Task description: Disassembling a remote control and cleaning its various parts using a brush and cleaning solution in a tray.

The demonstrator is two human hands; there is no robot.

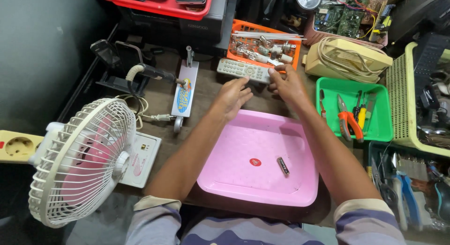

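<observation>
Hands meet at the upper middle of the frame over a grey remote control (243, 69), which lies on the brown table (206, 92) just below an orange basket (239, 27) of small parts. Left hand (233, 96) rests loosely curled with fingertips touching the remote's lower edge. Right hand (287, 83) pinches the remote's right end between thumb and fingers. Below them sits a pink tray (234, 174) holding a small battery (282, 165).
</observation>
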